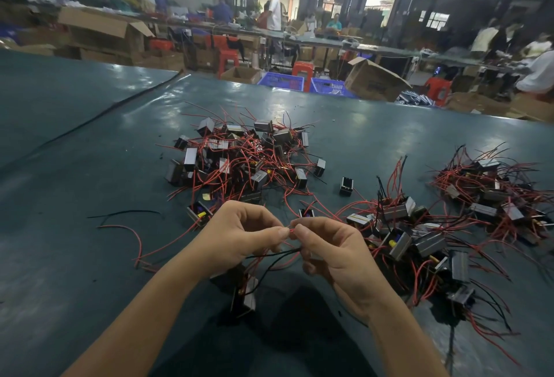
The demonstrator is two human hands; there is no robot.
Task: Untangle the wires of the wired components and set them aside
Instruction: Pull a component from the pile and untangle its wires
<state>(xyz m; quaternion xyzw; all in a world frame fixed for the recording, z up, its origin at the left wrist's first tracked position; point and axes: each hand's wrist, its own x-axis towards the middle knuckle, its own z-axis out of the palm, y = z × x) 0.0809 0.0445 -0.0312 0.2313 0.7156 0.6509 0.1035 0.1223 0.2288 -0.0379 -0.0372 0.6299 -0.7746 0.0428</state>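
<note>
Two grips — left (239, 234), right (329, 247) — red wire (291, 229)

My fingertips (281, 232) hide nearly all of the red wire (290, 229) pinched between my left hand (239, 234) and right hand (328, 249). My left forearm (168, 301) covers part of the component (247, 297) at lower centre. The pile (491, 196) at far right runs off the frame's edge. The people (485, 38) at upper right are blurred.

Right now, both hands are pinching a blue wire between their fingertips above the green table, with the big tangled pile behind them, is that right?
Not quite. The head view shows that the wire pinched between the left hand and the right hand is red, not blue. The rest stands: both pinch it above the green table, with the big tangled pile behind them.
</note>
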